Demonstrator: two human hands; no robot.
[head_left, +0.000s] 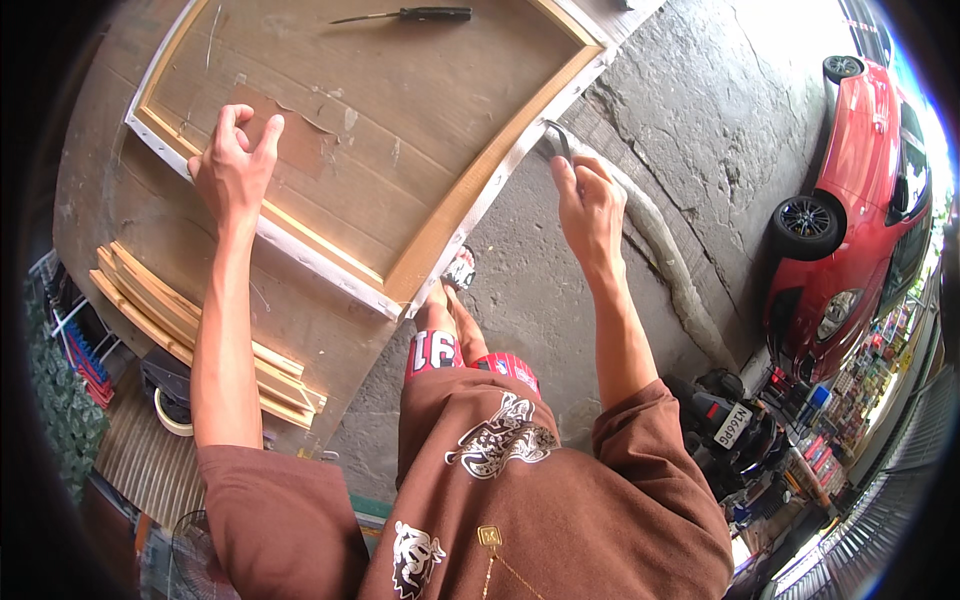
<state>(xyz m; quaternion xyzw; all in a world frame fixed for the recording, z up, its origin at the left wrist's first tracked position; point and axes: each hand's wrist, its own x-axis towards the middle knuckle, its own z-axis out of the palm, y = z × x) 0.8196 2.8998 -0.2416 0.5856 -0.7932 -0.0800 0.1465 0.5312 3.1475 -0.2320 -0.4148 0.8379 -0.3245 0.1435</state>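
Observation:
A wooden stretcher frame [470,215] lies on a brown wooden table, with white fabric [330,272] along its outer edges. Over the frame's left near bar is my left hand [237,165], its fingers bent and its thumb apart from the index finger. Nothing shows between them. My right hand [592,205], off the frame's right side, is closed round a tool with a dark bent metal tip [560,140]. That tip is close to the fabric edge; whether it touches cannot be told, and my fingers hide the handle. Inside the frame lies a black-handled screwdriver [435,14].
Several wooden strips [200,325] lie stacked at the table's left near side, beside a roll of tape [172,415]. A raised grey ridge [670,250] crosses the concrete floor on the right. Beyond it are a red car [850,190] and a black motorcycle [735,400].

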